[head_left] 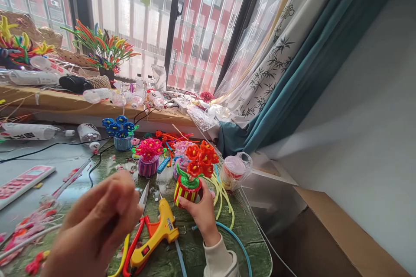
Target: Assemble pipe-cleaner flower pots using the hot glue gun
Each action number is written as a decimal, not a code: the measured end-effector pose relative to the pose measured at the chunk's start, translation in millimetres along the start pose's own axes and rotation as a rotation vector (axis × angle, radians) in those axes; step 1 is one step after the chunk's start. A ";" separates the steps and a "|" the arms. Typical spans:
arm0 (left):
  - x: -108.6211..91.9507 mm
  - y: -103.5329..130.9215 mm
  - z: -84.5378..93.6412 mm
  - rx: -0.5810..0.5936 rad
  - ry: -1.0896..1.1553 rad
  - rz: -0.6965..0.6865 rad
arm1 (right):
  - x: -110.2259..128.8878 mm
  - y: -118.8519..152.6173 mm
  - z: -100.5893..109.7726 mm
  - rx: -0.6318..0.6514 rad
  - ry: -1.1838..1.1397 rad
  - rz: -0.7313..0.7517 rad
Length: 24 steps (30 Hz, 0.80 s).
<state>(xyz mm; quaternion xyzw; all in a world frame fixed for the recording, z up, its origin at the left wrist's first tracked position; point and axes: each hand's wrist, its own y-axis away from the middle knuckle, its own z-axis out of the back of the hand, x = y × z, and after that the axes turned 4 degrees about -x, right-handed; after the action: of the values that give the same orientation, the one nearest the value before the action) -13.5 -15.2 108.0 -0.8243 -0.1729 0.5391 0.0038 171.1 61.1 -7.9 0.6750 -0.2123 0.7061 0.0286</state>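
A single head-worn camera is facing forward and slightly down across the table [191, 251], taking in the window [208, 30] beyond it and the wall [367, 108] along the right. The left hand [100, 220] is looming large and blurred close to the lens; the right hand [201, 210] is appearing smaller, farther out, near the centre.

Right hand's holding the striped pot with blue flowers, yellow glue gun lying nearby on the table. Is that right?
Not blue: in the head view, the right hand holds the striped pot with orange-red flowers, yellow glue gun lying nearby on the table.
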 end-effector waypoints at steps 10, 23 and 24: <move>27.9 -31.0 -28.4 0.424 -1.106 -0.095 | 20.4 3.3 2.7 0.027 0.043 0.022; 20.5 -22.4 -37.6 0.113 0.467 -0.072 | 7.0 3.4 4.0 0.006 0.052 0.015; 16.8 -21.4 -39.1 0.082 0.529 -0.060 | 6.6 3.3 4.0 0.008 0.050 0.009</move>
<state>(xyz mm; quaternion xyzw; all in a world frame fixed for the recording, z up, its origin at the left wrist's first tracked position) 21.4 16.8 113.5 -0.9303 -0.1681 0.3110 0.0981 173.3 55.1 -2.4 0.6562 -0.2118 0.7238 0.0278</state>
